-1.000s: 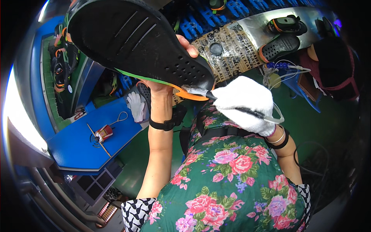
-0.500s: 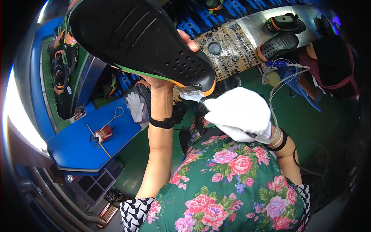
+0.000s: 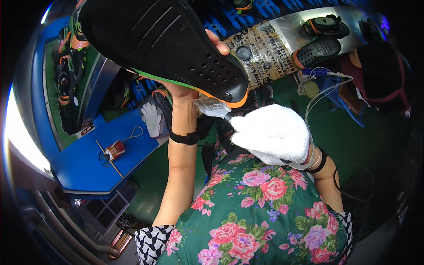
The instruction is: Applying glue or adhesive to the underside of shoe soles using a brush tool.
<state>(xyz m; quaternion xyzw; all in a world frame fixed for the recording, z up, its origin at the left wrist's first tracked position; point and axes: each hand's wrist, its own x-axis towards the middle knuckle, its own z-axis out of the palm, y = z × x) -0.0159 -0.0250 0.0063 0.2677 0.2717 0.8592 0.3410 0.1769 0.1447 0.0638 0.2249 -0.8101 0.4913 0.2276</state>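
Note:
My bare left hand (image 3: 182, 91) grips a large shoe (image 3: 145, 39), tilted so its black sole shows. The sole has grooves at one end and several small holes toward the other, with green and orange along its edge. Fingertips show past the far side of the sole, while part of the hand is hidden behind it. My right hand (image 3: 274, 132), in a white knit glove, is closed round a dark-handled brush (image 3: 213, 108) with a pale, flat, shiny head. The brush head is close beside the orange edge; whether it touches is hard to tell.
On the left stands a blue table (image 3: 88, 165) with a red-and-white object (image 3: 115, 151) and a white glove (image 3: 151, 118). Shoes (image 3: 316, 53) lie on the metal surface at the back right, near a taped cardboard sheet (image 3: 263, 57). Another person (image 3: 382, 75) is at the right.
My right hand has shifted slightly left and down, bringing the brush head farther left along the shoe's edge. The shoe in my left hand has moved a little to the right.

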